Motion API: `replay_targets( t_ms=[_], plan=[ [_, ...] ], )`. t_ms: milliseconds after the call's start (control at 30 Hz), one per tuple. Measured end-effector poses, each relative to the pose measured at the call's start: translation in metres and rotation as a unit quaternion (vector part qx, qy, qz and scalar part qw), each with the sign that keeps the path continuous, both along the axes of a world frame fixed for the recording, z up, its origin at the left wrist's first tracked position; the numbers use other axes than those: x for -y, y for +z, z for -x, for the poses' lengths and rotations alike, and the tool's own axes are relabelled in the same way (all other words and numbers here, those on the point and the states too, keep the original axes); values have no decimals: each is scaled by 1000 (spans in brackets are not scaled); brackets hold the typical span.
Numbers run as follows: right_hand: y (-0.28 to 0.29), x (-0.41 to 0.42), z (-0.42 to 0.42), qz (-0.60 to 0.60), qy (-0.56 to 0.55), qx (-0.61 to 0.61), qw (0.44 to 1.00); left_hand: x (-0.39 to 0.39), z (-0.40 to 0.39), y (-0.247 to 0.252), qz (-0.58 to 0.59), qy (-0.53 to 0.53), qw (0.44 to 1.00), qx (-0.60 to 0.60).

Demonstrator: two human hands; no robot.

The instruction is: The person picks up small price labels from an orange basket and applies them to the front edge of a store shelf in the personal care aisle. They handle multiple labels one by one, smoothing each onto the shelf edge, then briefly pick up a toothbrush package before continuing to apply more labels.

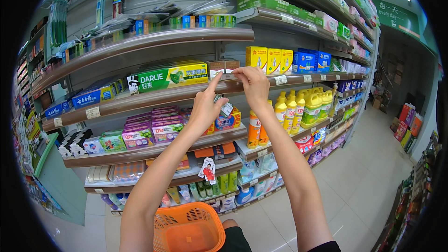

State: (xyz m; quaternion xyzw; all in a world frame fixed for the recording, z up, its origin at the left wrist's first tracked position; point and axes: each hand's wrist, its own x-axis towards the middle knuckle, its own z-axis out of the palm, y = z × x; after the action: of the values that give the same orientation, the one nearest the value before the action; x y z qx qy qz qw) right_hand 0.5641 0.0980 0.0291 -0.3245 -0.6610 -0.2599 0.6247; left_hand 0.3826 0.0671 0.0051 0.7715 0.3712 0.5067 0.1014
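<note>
Both my hands are raised at the brown front rail (196, 90) of a store shelf. My left hand (207, 106) holds a small stack of paper price tags (225, 108) between thumb and curled fingers, its index finger pointing up at the rail. The fingertips of my right hand (253, 85) pinch the end of a single small tag (228, 76) at the rail edge. Behind them stand two brown and white boxes (224, 67), with Darlie toothpaste boxes (168, 76) to the left and yellow boxes (269, 59) to the right.
Below are soap packs (138, 138), orange bottles (253, 129) and yellow jugs (311, 106). An orange plastic basket (218, 227) is low in front of me, by my knee. A green-edged counter (47, 154) stands left. Cartons (406, 122) stand on the floor at right.
</note>
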Motion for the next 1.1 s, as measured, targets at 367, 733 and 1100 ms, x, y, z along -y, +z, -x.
replay_targets(
  t_ms=[367,733,1100],
  plan=[
    [-10,-14,-11,21,-37,37,998,-16,-2,-7,-17,-7,1000,2],
    [-18,-7,-12,6,-62,41,997,-18,-3,-10,-2,-1,1000,5],
    [-31,38,1,-8,17,4,1000,41,14,-19,74,-87,986,119]
  ],
)
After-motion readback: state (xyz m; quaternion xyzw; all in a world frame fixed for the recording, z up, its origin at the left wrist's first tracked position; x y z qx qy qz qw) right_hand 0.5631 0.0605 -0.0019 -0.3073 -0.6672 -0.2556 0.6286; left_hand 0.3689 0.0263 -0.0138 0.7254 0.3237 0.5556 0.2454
